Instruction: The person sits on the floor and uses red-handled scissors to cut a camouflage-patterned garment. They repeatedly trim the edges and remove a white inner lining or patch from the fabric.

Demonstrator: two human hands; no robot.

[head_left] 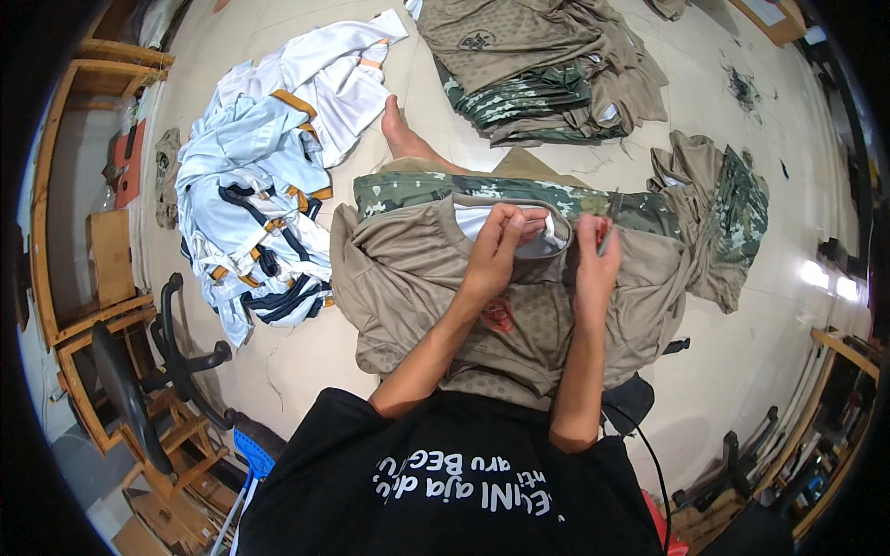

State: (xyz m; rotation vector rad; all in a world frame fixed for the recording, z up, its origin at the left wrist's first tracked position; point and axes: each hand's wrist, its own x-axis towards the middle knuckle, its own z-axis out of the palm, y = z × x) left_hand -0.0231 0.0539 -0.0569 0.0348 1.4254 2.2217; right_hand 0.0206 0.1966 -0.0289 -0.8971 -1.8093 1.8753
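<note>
Across my lap lies a taupe patterned shirt [399,278] with a red printed mark. Its round collar [445,222] faces up, and a white lining shows inside. My left hand [501,246] is closed, pinching the edge of this neck opening. A short white strip [550,228] stands up at the collar between my hands. My right hand [595,264] grips small scissors [616,206] with red on the handle, blades pointing away from me. The tips are over a green camouflage panel [408,193] beyond the collar.
White and pale blue garments [241,157] are heaped at the left. More taupe and camouflage shirts [547,65] are piled at the far side, others [709,213] at the right. A bare foot [399,130] rests by the white heap. A chair base [185,357] stands left.
</note>
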